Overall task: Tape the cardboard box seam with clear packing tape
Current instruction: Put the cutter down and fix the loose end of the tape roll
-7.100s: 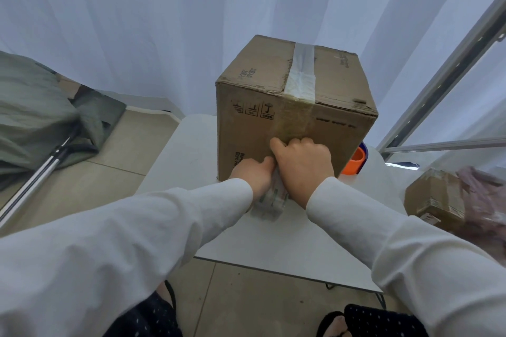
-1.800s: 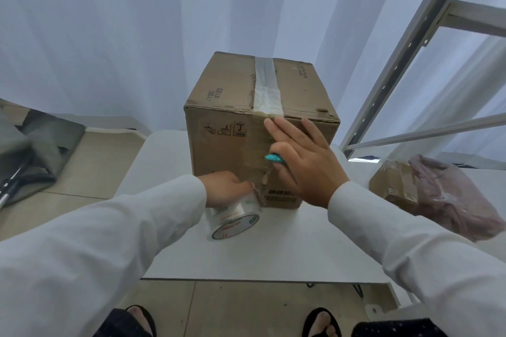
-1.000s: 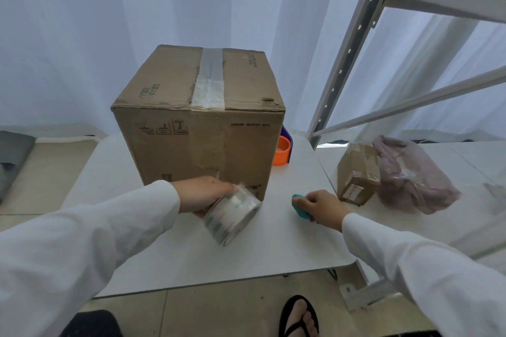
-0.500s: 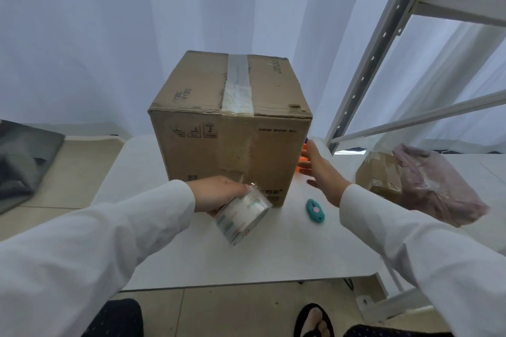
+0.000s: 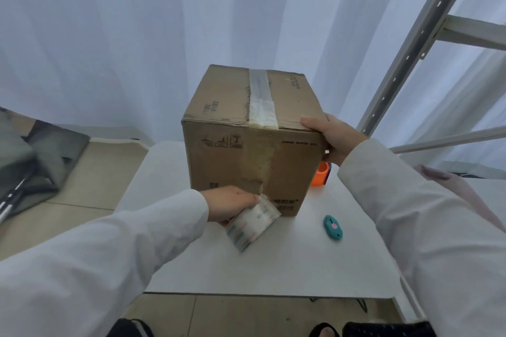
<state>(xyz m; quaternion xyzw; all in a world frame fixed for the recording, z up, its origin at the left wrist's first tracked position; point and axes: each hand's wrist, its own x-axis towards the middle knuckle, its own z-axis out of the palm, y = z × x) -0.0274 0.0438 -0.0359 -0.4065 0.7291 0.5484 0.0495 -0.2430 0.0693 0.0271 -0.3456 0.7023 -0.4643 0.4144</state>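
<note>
In the middle of the white table (image 5: 315, 262), toward its far edge, stands the cardboard box (image 5: 254, 150), upright, with a strip of clear tape (image 5: 261, 98) running along its top seam from far to near and folding over the near top edge onto the front face, where a shiny, wrinkled patch continues downward. The right hand (image 5: 332, 137) clasps the box's near right top corner, fingers on the lid and thumb on the side, while the left hand (image 5: 232, 204) is closed around the tape roll (image 5: 253, 223), held tilted just at the foot of the front face. The top seam looks covered, so the step in hand seems to be finishing this strip and getting the box ready to turn. The next move likely calls for a firm hold on the corner to tip or rotate the box toward an untaped seam, keeping the roll clear of the cardboard; whether a tail of tape joins roll and box cannot be told. On the table near the box's right lower corner lies a small teal cutter (image 5: 333, 227), and an orange tape dispenser (image 5: 320, 174) shows past the box's right side. Pale curtains (image 5: 137, 35) hang behind; a metal shelving frame (image 5: 410, 49) rises at right; the tiled floor (image 5: 90, 178) at left holds grey fabric (image 5: 30, 150).
</note>
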